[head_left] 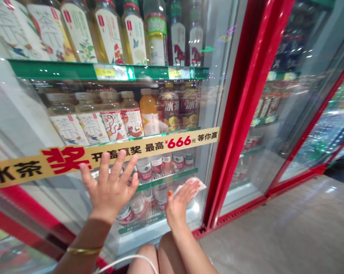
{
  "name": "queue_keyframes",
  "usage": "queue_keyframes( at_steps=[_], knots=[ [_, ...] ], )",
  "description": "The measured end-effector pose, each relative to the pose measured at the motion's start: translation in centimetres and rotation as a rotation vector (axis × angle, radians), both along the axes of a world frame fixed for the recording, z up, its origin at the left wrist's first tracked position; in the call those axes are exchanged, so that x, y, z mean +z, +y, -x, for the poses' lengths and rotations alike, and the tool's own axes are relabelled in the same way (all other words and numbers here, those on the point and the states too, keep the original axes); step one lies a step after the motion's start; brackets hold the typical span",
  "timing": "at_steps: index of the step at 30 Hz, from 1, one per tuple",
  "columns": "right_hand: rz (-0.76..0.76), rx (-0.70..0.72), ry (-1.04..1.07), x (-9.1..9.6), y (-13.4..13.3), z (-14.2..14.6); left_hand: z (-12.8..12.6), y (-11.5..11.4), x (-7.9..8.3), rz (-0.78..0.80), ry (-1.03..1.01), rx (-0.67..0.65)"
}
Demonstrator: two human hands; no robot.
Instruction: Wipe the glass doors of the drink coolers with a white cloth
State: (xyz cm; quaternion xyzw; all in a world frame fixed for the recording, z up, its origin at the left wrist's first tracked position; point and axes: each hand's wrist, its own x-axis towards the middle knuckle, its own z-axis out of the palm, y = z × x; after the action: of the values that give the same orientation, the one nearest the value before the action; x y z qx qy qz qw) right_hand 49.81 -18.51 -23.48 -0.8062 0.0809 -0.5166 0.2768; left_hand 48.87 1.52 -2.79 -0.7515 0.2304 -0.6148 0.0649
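My left hand (110,190) is spread against the glass door (214,99) of a drinks fridge, its fingers apart and holding nothing. Its fingertips overlap a yellow banner sticker (177,142) with red and black lettering that runs across the glass. Lower and to the right, my right hand (179,207) presses a white tissue (201,185) to the pane, fingers laid over it. Only the tissue's edges show past the fingers. Behind the glass near both hands stand small water bottles (145,171) with red labels.
Rows of tea bottles (109,32) and juice bottles (149,110) stand on green-edged shelves (72,70) inside. A red door frame (246,99) rises on the right, with more fridges beyond. Grey floor (274,232) lies at lower right. A white cable (126,258) crosses over my knees.
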Motion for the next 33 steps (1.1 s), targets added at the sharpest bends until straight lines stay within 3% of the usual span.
queue_keyframes(
  at_steps=[2, 4, 5, 8, 10, 12, 14, 16, 18, 21, 22, 24, 27, 29, 31, 33],
  knots=[
    [0.251, 0.118, 0.004, 1.0, 1.3, 0.5, 0.1, 0.0, 0.0, 0.002, 0.006, -0.012],
    [0.425, 0.157, -0.015, 3.4, 0.1, 0.4, 0.1, 0.0, 0.0, 0.003, 0.009, -0.022],
    [0.412, 0.131, -0.021, 5.0, -1.1, 0.0, 0.1, 0.0, 0.0, 0.003, 0.011, -0.023],
    [0.092, -0.004, -0.008, 9.7, -5.0, -1.4, 0.0, 0.0, 0.0, 0.009, 0.003, -0.025],
    [0.056, 0.0, -0.007, 11.0, -5.8, -1.6, 0.0, -0.1, -0.1, 0.014, 0.009, -0.029],
    [0.319, 0.139, -0.026, 10.2, -5.5, -0.9, 0.0, 0.0, -0.1, 0.022, 0.019, -0.033],
    [0.714, 0.344, -0.041, 8.8, -5.4, 0.1, 0.1, 0.0, -0.2, 0.027, 0.017, -0.028],
    [0.929, 0.437, -0.025, 9.0, -6.6, 0.5, 0.0, -0.1, -0.3, 0.027, 0.008, -0.019],
    [0.829, 0.329, -0.001, 12.0, -8.6, -0.1, -0.1, -0.3, -0.3, 0.027, -0.004, -0.013],
    [0.446, 0.045, -0.025, 18.6, -10.1, -2.0, -0.3, -0.7, -0.3, 0.055, -0.036, -0.022],
    [0.389, 0.002, -0.05, 20.0, -9.8, -2.4, -0.4, -0.8, -0.2, 0.069, -0.042, -0.028],
    [0.465, 0.059, -0.115, 20.6, -8.4, -2.3, -0.1, -0.7, -0.2, 0.085, -0.027, -0.057],
    [0.874, 0.423, -0.171, 17.7, -6.2, -0.9, 1.0, 0.8, -1.1, 0.101, 0.042, -0.106],
    [1.05, 0.601, -0.144, 16.9, -5.7, -0.3, 1.6, 2.6, -2.7, 0.165, 0.062, -0.074],
    [1.021, 0.579, -0.114, 18.7, -5.4, -0.4, 1.8, 4.6, -4.7, 0.25, 0.053, 0.001],
    [0.845, 0.432, -0.115, 21.8, -4.5, -0.9, 1.5, 6.2, -6.6, 0.297, 0.036, 0.06]
  ],
)
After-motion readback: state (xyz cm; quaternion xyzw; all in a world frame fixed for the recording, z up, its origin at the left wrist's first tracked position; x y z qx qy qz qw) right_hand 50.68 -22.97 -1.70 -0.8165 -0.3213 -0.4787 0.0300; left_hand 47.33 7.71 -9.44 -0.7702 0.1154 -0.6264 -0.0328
